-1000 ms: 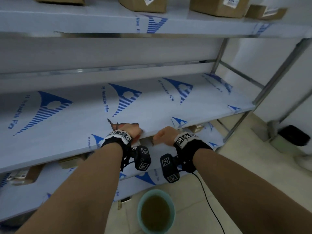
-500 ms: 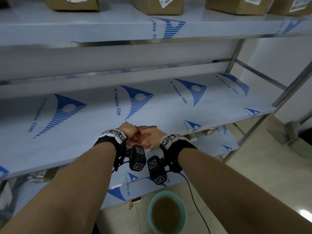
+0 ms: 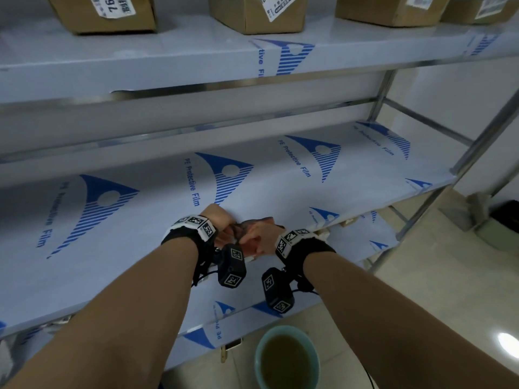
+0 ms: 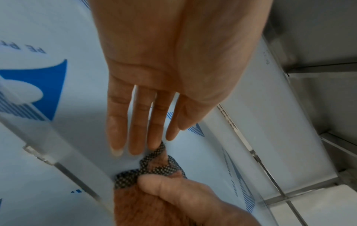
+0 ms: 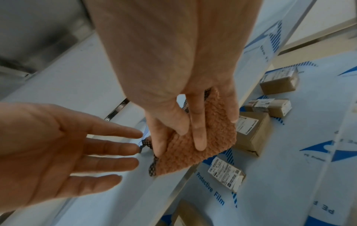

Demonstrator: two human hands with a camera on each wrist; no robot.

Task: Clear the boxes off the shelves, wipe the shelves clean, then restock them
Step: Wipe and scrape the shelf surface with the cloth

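Two hands at the shelf lip, cloth in the right

I read this as the wiping stage. My right hand (image 5: 185, 122) has the brown cloth (image 5: 199, 151) clamped between thumb and fingers at the front edge of the middle shelf (image 3: 280, 192); the thumb pins it from one side, the fingers lie along the fleecy face. That grip bunches it into a pad, which I judge suits pushing it flat over the film.

My left hand (image 4: 154, 91) is spread, fingers straight and apart, holding nothing. One fingertip touches or nearly touches the cloth's checkered trim (image 4: 154, 166); I cannot tell which. I take it as steadying or arranging the cloth.

The middle shelf is bare, so it looks ready for wiping. Boxes (image 3: 252, 12) stand on the shelf above, and more boxes (image 5: 251, 134) lie on the lower shelf (image 5: 309, 122), probably parked there for restocking.

A basin of murky water (image 3: 286, 360) sits on the floor just below my wrists, near enough for rinsing.
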